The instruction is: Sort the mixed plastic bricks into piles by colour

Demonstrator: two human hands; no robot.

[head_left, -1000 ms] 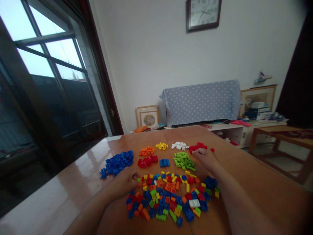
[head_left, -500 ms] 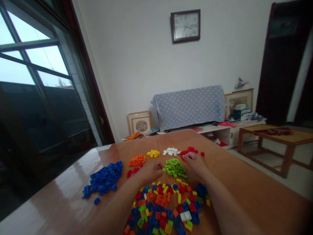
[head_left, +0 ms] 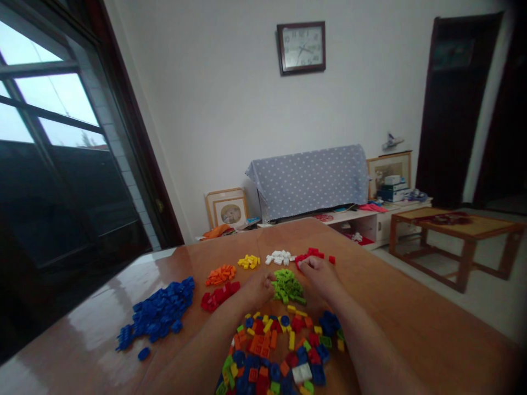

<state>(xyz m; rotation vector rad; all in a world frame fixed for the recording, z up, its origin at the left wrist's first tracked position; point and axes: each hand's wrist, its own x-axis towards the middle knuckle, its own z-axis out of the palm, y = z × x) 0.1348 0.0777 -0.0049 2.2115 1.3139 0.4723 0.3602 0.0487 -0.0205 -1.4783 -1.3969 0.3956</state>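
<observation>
My left hand (head_left: 259, 288) is curled at the left edge of a pile of lime-green toy bricks (head_left: 288, 286), its fingertips touching or very close to them. My right hand (head_left: 320, 273) reaches to a small pile of red bricks (head_left: 309, 254) behind the green ones, thumb and fingers pinched together at its near edge. What either hand holds, if anything, is too small to make out. Between my forearms lies a spread of mixed-colour bricks (head_left: 263, 346), with a white brick (head_left: 302, 373) among them.
Sorted piles stand on the brown table (head_left: 395, 307): blue (head_left: 162, 312), orange (head_left: 221, 275), yellow (head_left: 249, 261), white (head_left: 280, 257) and another red group (head_left: 220, 296) beside my left forearm. One round blue piece (head_left: 144, 354) lies apart. Beyond are a cloth-covered object (head_left: 310, 181) and a low wooden table (head_left: 457, 225).
The view has turned slightly right, so everything sits further left. My left hand has shifted a little toward the green pile, uncovering more of the left red group. My right hand stays at its red pile.
</observation>
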